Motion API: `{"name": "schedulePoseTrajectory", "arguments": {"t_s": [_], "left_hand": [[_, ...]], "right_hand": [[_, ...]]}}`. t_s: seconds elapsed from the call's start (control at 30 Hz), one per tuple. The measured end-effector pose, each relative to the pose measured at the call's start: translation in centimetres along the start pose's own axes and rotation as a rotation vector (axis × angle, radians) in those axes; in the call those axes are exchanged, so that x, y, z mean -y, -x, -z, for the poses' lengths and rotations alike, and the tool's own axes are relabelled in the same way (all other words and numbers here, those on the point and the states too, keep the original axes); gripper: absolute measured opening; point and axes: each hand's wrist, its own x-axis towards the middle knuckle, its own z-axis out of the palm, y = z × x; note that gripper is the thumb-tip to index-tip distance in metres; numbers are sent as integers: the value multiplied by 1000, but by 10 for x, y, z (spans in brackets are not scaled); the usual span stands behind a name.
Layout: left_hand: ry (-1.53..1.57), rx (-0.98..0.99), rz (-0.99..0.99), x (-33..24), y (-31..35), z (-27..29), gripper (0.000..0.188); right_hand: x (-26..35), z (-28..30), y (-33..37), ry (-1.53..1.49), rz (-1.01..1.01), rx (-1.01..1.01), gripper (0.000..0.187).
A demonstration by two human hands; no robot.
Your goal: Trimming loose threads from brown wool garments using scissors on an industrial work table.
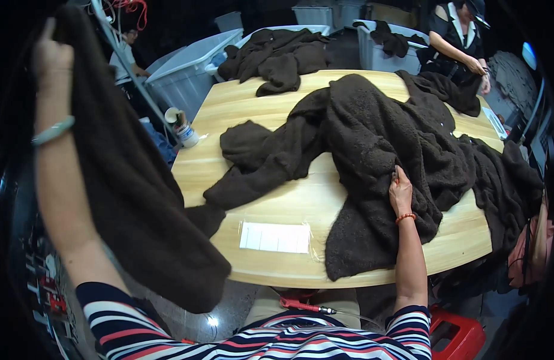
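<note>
Raised cloth (130, 180) in your left hand (54, 60), dark garment (373, 126) under your right hand (401, 192).
Your left fingers clutch the cloth, which slants down rightward to the table (277, 207)'s edge; your right hand, nearer the garment, seems to pinch its fold, most fabric lying beyond and leftward.

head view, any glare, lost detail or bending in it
Head view: the pale wooden table is brightly lit, its edges looking bowed, perhaps partly from the fisheye; head view: a small white glare spot marks the shiny grey floor; head view: the dark brown fuzzy cloth in the left hand shows little detail, and the corners are near black.
</note>
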Motion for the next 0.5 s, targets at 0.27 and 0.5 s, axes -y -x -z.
{"name": "schedulePoseTrajectory", "arguments": {"t_s": [0.27,0.5], "left_hand": [[-366,515,617,255,289,-24,44],[76,993,1531,88,509,-120,92]], "right_hand": [[20,5,0,-50,-52,43,36],[46,7,2,-559,-86,12,16]]}}
